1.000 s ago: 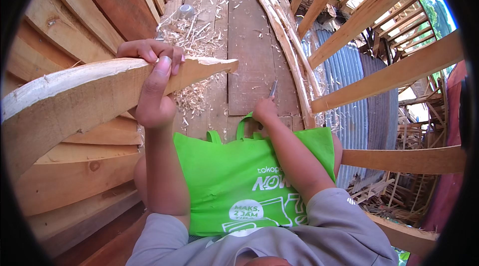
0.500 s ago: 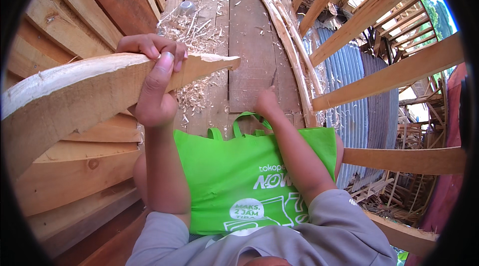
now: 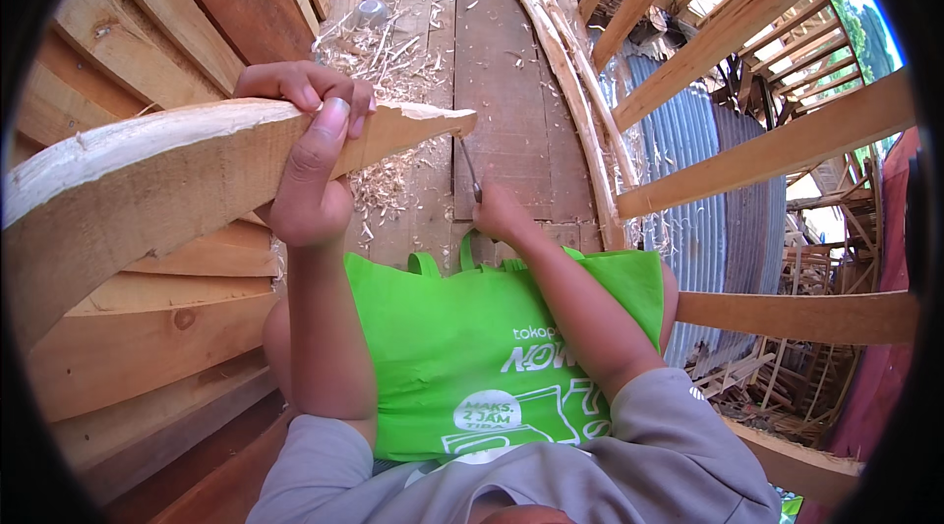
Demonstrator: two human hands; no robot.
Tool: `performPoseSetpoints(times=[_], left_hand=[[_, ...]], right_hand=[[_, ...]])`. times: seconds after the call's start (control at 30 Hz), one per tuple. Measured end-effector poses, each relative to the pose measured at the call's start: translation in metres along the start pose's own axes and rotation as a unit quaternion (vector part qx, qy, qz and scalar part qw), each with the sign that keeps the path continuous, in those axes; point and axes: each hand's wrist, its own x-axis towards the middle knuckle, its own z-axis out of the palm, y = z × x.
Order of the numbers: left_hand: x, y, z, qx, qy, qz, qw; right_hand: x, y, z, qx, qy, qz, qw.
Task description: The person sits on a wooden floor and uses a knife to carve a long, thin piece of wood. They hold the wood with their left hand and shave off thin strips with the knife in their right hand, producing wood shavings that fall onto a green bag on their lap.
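A long wooden board [image 3: 167, 180] with a pale, rough-hewn upper edge comes in from the left and narrows to a notched tip. My left hand [image 3: 317, 136] is closed round it near that tip, thumb on the near face, fingers over the top. In my right hand [image 3: 503, 211], closed round its handle, is a thin-bladed knife [image 3: 468, 162]. Its blade points up and away, with the point at or just below the board's tip; whether they touch I cannot tell. A green cloth bag [image 3: 423, 357] lies across my lap beneath both forearms.
Wood shavings [image 3: 388, 185] litter the plank floor [image 3: 501, 52], where a clear cup [image 3: 371, 13] stands farther off. Two stripped poles [image 3: 562, 42] lie along the right, beside slatted railing [image 3: 757, 145] and corrugated metal sheets [image 3: 678, 180]. Overlapping boards [image 3: 147, 327] form the left side.
My right hand has moved left with the knife, bringing the blade from over the floor to the board's tip. My left hand and the board have barely shifted.
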Motion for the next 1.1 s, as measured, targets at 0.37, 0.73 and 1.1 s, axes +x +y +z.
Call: performPoseSetpoints(times=[0.37,0.73,1.1], left_hand=[[-0.001,0.002,0.003,0.003,-0.005,-0.009,1.000],[-0.001,0.006,0.000,0.006,-0.018,-0.025,1.000],[0.002,0.007,0.004,-0.003,-0.066,-0.020,0.998]], right_hand=[[0.013,0.022,-0.031,-0.122,0.050,0.130,0.983],[0.025,0.011,-0.032,-0.036,0.194,0.150,0.969],[0.051,0.030,-0.030,0.013,0.100,0.020,0.995]])
